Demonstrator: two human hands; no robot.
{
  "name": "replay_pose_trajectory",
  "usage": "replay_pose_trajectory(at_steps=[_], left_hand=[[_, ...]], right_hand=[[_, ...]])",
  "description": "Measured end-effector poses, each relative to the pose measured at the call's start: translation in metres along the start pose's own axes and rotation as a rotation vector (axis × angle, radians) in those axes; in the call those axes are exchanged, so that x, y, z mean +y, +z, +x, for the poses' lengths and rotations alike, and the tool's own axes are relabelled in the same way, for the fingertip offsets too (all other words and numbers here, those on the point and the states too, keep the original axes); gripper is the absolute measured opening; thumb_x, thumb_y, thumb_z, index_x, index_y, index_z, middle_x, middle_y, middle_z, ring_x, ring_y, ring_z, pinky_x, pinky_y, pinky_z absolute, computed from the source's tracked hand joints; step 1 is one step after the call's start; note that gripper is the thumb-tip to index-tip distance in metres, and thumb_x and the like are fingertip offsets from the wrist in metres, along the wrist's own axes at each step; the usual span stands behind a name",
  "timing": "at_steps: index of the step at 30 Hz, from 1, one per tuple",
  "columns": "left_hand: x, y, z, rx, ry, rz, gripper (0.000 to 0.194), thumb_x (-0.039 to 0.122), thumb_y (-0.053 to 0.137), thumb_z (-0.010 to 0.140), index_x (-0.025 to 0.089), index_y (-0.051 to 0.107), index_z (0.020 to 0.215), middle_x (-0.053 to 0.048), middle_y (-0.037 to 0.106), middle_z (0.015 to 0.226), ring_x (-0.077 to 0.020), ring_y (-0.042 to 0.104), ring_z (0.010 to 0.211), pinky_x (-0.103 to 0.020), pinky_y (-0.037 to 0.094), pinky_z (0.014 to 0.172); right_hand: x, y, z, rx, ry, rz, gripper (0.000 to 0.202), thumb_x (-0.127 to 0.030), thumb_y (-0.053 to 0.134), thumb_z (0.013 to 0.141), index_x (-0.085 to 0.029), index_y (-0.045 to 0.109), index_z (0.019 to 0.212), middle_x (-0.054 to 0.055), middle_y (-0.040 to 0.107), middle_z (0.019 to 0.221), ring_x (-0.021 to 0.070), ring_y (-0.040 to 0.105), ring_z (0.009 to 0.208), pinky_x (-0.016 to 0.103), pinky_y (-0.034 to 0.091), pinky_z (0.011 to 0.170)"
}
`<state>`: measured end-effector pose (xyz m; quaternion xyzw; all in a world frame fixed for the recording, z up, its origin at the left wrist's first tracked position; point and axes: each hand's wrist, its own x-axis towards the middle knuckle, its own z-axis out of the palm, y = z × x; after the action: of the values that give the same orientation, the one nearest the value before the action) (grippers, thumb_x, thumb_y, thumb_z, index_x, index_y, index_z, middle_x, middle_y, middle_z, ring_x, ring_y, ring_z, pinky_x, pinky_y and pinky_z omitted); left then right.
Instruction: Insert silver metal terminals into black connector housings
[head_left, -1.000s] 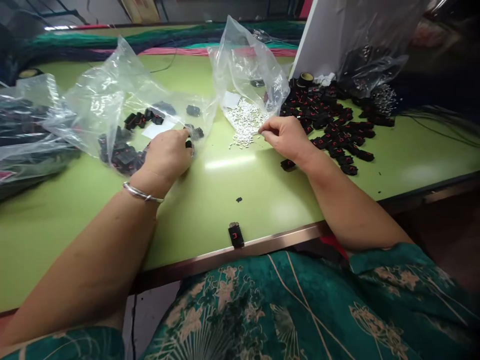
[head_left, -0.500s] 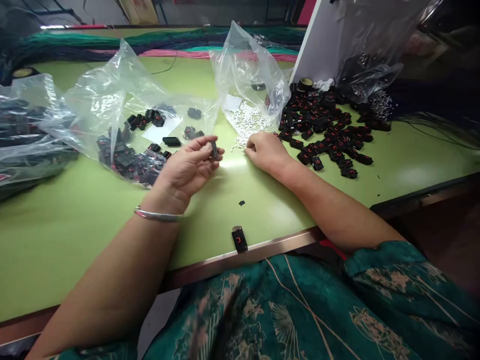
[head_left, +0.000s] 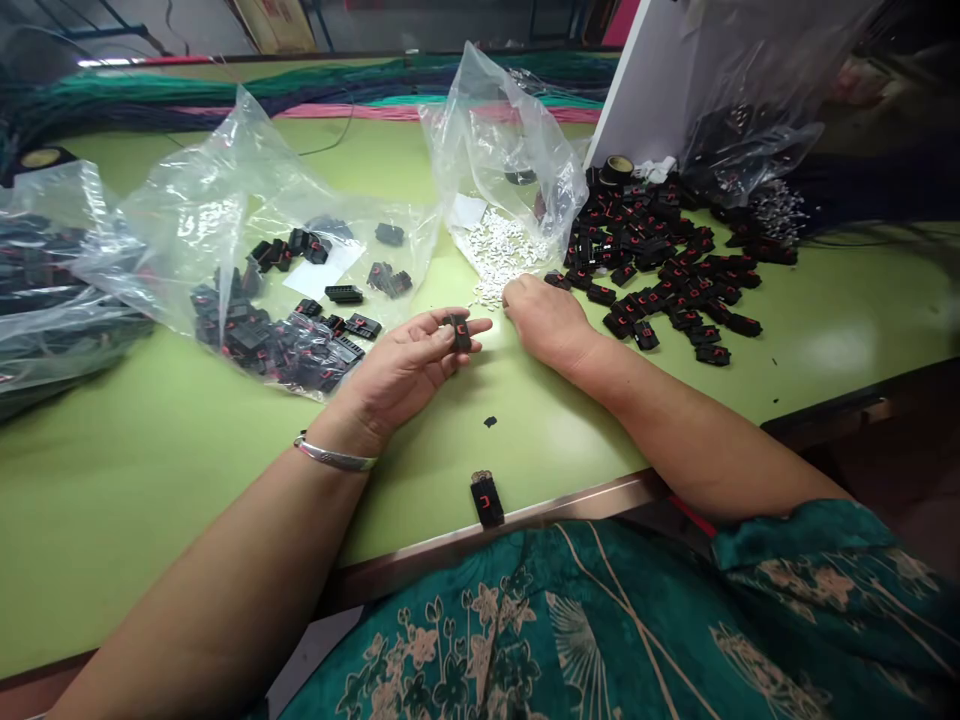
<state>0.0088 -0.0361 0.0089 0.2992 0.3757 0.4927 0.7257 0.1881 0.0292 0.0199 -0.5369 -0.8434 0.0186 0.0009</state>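
Observation:
My left hand point(head_left: 411, 365) pinches a black connector housing point(head_left: 457, 332) with a red clip, held above the green table point(head_left: 420, 480). To its right, my right hand point(head_left: 546, 320) rests at the near edge of a pile of small white plugs point(head_left: 504, 250), its fingers curled down and together. Whatever those fingertips hold, if anything, is hidden. Near the table's front edge lies another black housing point(head_left: 486, 498) with a red clip and a pale end. A small black scrap point(head_left: 490, 422) lies between that housing and my hands.
A clear bag point(head_left: 187, 240) with black housings spreads at left, another point(head_left: 52, 290) beyond it. An open plastic bag point(head_left: 502, 120) stands behind the white plugs. Many black housings point(head_left: 660, 240) are heaped at right beside a white panel point(head_left: 622, 90). Wire bundles point(head_left: 322, 90) run along the back.
My left hand has moved right and nearer to me, turning the connector housing so its red clip shows. My right hand stays by the white plugs, fingers still curled.

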Motion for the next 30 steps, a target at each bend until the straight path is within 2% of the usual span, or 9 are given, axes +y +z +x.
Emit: replay_pose_trajectory(at_steps=[3,6,9,12,15,18,23,26,30], left_hand=[[-0.002,0.000,0.000,0.003,0.010,-0.010,0.031,0.010,0.070,0.080,0.009,0.065,0.112,-0.017,0.074,0.103,-0.0196,0.072,0.091,-0.027,0.056,0.087],[-0.001,-0.001,0.001,0.089,0.051,-0.034,0.030,0.006,0.066,0.081,0.010,0.066,0.111,-0.011,0.074,0.089,-0.0181,0.073,0.089,-0.027,0.056,0.088],[-0.001,-0.002,0.002,0.124,0.043,-0.040,0.029,0.005,0.065,0.081,0.012,0.067,0.110,-0.005,0.071,0.081,-0.0142,0.072,0.077,-0.021,0.058,0.072],[-0.002,-0.003,0.001,0.058,0.002,-0.036,0.032,0.010,0.069,0.080,0.016,0.067,0.111,-0.005,0.070,0.082,-0.0129,0.069,0.070,-0.018,0.053,0.057],[-0.004,0.000,-0.001,-0.031,0.004,-0.069,0.032,0.010,0.072,0.078,0.016,0.068,0.109,-0.005,0.070,0.083,-0.0117,0.067,0.071,-0.018,0.052,0.060],[-0.005,0.005,-0.004,-0.074,0.038,-0.126,0.031,0.008,0.073,0.077,0.015,0.069,0.107,-0.004,0.069,0.086,-0.0107,0.065,0.074,-0.017,0.052,0.064],[-0.006,0.009,-0.005,-0.063,0.055,-0.175,0.029,0.006,0.072,0.076,0.016,0.071,0.103,-0.004,0.070,0.091,-0.0106,0.065,0.078,-0.016,0.054,0.066],[-0.007,0.009,-0.005,-0.049,0.074,-0.175,0.029,0.005,0.071,0.076,0.018,0.071,0.103,-0.003,0.070,0.094,-0.0097,0.064,0.077,-0.017,0.055,0.068],[-0.007,0.009,-0.005,-0.045,0.081,-0.165,0.029,0.006,0.071,0.076,0.020,0.071,0.102,-0.003,0.070,0.096,-0.0101,0.065,0.079,-0.018,0.055,0.072]], right_hand=[[0.000,0.003,0.000,0.012,-0.005,-0.009,0.031,-0.009,0.035,0.096,-0.009,0.062,0.112,0.018,0.062,0.114,0.0271,0.061,0.098,0.035,0.044,0.075],[0.007,0.007,0.003,0.034,0.001,0.091,0.026,-0.011,0.040,0.095,-0.009,0.062,0.108,0.018,0.061,0.113,0.0270,0.059,0.098,0.037,0.044,0.079],[0.018,0.008,0.002,0.119,-0.051,0.397,0.015,-0.016,0.049,0.093,-0.012,0.063,0.092,0.014,0.062,0.104,0.0232,0.057,0.097,0.036,0.043,0.086],[0.019,0.004,-0.006,0.216,-0.212,0.838,0.015,-0.024,0.054,0.092,-0.016,0.060,0.081,0.009,0.062,0.101,0.0199,0.056,0.101,0.036,0.041,0.096],[0.003,0.002,-0.017,0.271,-0.277,1.187,0.024,-0.040,0.057,0.092,-0.018,0.061,0.083,0.008,0.060,0.111,0.0196,0.053,0.113,0.037,0.038,0.104],[-0.016,0.006,-0.024,0.194,-0.283,1.373,0.032,-0.048,0.058,0.091,-0.019,0.062,0.077,0.008,0.061,0.108,0.0208,0.049,0.123,0.037,0.038,0.105],[-0.024,0.017,-0.022,0.235,-0.172,1.563,0.033,-0.052,0.062,0.086,-0.019,0.063,0.083,0.007,0.060,0.119,0.0191,0.054,0.115,0.037,0.038,0.106],[-0.023,0.018,-0.021,0.213,-0.216,1.529,0.034,-0.052,0.062,0.086,-0.019,0.063,0.080,0.007,0.060,0.115,0.0191,0.054,0.113,0.037,0.039,0.105],[-0.024,0.014,-0.025,0.254,-0.250,1.432,0.030,-0.045,0.058,0.091,-0.018,0.060,0.077,0.009,0.059,0.111,0.0189,0.054,0.112,0.038,0.040,0.105]])
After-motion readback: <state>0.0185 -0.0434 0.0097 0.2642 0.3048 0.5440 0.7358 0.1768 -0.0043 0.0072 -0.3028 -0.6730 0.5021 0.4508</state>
